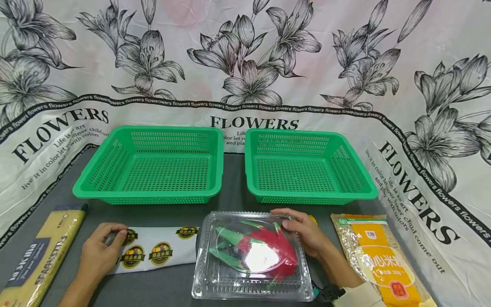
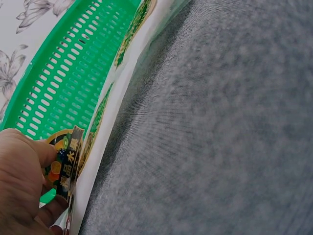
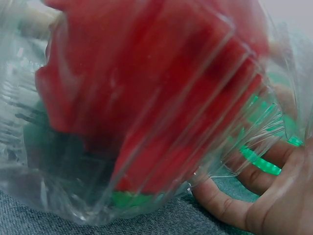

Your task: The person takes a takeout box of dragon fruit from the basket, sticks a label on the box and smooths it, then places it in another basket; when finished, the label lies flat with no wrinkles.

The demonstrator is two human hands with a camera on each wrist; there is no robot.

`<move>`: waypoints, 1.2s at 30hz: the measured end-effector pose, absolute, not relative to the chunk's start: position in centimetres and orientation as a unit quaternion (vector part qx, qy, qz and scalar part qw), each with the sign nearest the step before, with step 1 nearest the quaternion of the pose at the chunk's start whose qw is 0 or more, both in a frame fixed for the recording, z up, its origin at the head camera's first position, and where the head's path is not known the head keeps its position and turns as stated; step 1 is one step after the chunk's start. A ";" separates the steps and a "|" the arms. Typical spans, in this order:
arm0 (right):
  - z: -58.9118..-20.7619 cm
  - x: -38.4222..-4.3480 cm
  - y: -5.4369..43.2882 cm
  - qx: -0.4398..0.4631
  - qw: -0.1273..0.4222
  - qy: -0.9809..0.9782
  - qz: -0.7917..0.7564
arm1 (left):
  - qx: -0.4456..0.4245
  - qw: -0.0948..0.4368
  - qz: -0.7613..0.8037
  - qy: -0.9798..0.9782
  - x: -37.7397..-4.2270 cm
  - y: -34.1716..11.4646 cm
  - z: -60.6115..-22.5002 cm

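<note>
My left hand [image 1: 101, 247] pinches a round black-and-gold fruit sticker [image 2: 61, 161] at the left end of a white sticker sheet [image 1: 180, 245]. Several more such stickers show on the sheet, which lies on the grey cloth. Whether the pinched sticker is fully off its backing I cannot tell. In front of me is a clear plastic clamshell box [image 1: 203, 285], its lid down over a red dragon fruit [image 1: 264, 251] with green tips. My right hand [image 1: 307, 234] grips the box's right side, thumb on the lid. Its other fingers are partly hidden behind the box.
Two green mesh baskets [image 1: 149, 197] [image 1: 310, 196] stand side by side at the back. A spaghetti pack [image 1: 46, 256] lies at the far left, a yellow-and-clear grain bag [image 1: 379, 260] at the right. A small yellow thing [image 1: 313, 219] peeks out behind my right hand. Flower-printed cloth hangs behind.
</note>
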State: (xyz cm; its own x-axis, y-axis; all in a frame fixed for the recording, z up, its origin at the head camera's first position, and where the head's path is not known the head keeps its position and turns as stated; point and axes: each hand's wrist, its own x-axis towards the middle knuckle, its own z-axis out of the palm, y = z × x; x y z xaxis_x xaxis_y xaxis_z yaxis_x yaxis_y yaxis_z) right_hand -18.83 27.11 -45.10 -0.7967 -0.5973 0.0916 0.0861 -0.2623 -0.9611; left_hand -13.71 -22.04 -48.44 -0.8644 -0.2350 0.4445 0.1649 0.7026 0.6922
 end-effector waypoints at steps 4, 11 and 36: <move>-45.1 -18.8 27.1 -0.229 0.224 0.565 -0.761 | 0.038 0.242 -0.384 -0.890 -13.6 -22.0 -48.3; -45.1 -18.8 27.2 -0.229 0.222 0.564 -0.762 | 0.044 0.236 -0.398 -0.885 -13.6 -21.9 -48.2; -45.2 -18.8 27.1 -0.232 0.219 0.567 -0.760 | -0.007 0.273 -0.404 -0.873 -12.8 -20.1 -44.3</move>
